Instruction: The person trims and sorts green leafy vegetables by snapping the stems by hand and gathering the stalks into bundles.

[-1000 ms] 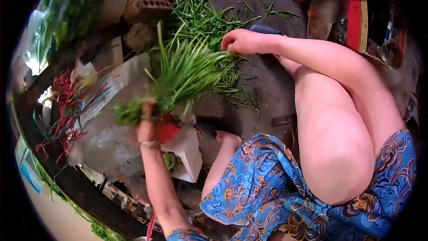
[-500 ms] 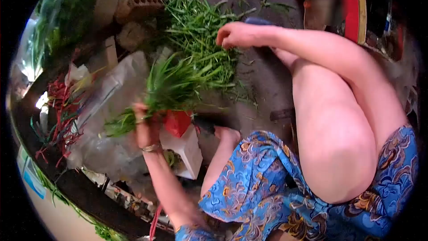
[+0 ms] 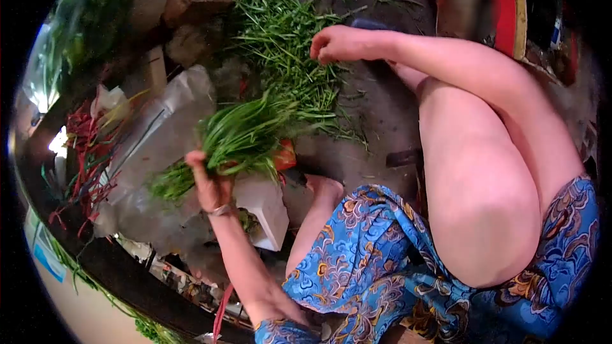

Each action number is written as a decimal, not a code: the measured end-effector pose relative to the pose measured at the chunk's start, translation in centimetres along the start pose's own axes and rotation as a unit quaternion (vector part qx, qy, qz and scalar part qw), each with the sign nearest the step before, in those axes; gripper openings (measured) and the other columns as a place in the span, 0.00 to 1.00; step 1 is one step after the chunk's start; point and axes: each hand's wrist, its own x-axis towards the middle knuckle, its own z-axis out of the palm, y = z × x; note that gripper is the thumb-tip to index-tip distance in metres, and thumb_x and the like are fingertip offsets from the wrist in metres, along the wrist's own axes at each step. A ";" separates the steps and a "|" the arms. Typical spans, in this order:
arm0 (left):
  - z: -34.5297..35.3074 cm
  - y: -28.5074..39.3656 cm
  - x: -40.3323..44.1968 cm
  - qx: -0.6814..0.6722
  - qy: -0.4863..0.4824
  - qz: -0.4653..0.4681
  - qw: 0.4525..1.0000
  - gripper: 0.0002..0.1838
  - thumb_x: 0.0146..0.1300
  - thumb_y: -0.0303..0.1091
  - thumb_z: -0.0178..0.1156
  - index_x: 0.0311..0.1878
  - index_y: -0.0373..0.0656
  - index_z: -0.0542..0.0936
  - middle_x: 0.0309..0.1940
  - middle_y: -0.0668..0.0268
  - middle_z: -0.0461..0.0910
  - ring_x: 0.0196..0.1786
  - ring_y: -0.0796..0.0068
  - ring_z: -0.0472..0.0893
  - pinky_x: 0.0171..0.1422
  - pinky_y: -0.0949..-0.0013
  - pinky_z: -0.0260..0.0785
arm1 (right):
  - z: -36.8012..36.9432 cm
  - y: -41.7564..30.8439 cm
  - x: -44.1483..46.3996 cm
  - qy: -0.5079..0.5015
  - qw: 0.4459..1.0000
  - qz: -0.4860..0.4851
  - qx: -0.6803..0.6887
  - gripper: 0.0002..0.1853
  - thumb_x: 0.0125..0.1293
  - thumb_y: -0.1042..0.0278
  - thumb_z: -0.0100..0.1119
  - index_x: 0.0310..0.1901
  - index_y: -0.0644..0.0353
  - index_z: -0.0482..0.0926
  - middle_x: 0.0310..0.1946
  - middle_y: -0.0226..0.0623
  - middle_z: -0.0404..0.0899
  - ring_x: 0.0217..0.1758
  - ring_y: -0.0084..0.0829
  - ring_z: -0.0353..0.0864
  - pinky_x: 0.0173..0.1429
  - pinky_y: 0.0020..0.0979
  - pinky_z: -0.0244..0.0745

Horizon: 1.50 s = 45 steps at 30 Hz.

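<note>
My left hand (image 3: 213,185) is closed round a bunch of long, thin green leafy stems (image 3: 242,130). The leafy mass spreads to the right, while another end pokes out on the hand's left side. My right hand (image 3: 344,44) hangs at the right side of a loose heap of cut greens (image 3: 280,32) on the floor. Its fingers are loosely bent with a gap between them, and nothing shows in them. Below the bunch stands a white box (image 3: 268,216), with a red thing (image 3: 285,155) partly hidden behind the leaves.
Clear plastic sheeting (image 3: 153,134) lies left of my left hand. Red and green ties (image 3: 89,146) hang beyond it. A perforated brick (image 3: 197,0) sits at the back left. My bent knee (image 3: 478,204) fills the right side, near a red-edged box (image 3: 503,16).
The bunch in my left hand has moved slightly down and its leaves have swung lower. My right hand has barely moved.
</note>
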 end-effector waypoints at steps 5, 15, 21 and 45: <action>-0.7 -1.7 -0.6 0.276 0.076 -0.077 0.955 0.19 0.64 0.52 0.58 0.55 0.56 0.74 0.52 0.63 0.73 0.54 0.65 0.74 0.53 0.61 0.72 | -0.6 -0.2 -0.8 -0.002 1.000 -0.004 0.019 0.14 0.56 0.69 0.59 0.45 0.60 0.80 0.39 0.35 0.81 0.44 0.26 0.77 0.50 0.30 0.72; 1.5 -1.0 -1.0 0.186 0.223 -0.081 0.954 0.25 0.61 0.49 0.63 0.55 0.43 0.73 0.53 0.67 0.72 0.51 0.68 0.75 0.58 0.58 0.69 | -0.2 1.1 1.3 -0.049 0.997 -0.033 -0.040 0.15 0.58 0.67 0.58 0.47 0.61 0.79 0.38 0.34 0.81 0.43 0.28 0.78 0.47 0.32 0.72; -1.0 -4.0 -2.3 0.194 0.207 0.001 0.959 0.19 0.65 0.37 0.59 0.56 0.39 0.75 0.49 0.60 0.79 0.48 0.70 0.79 0.50 0.68 0.74 | -0.2 -0.2 0.1 -0.012 1.000 -0.014 0.010 0.14 0.57 0.68 0.59 0.45 0.62 0.79 0.38 0.33 0.81 0.43 0.24 0.77 0.47 0.29 0.73; 9.4 7.2 -11.0 -0.088 0.272 0.043 0.957 0.12 0.64 0.45 0.60 0.46 0.50 0.81 0.50 0.66 0.80 0.52 0.66 0.76 0.60 0.59 0.66 | 5.5 -16.7 -0.5 -0.523 0.839 -0.122 0.086 0.37 0.54 0.46 0.68 0.59 0.64 0.71 0.51 0.41 0.78 0.49 0.32 0.79 0.53 0.33 0.75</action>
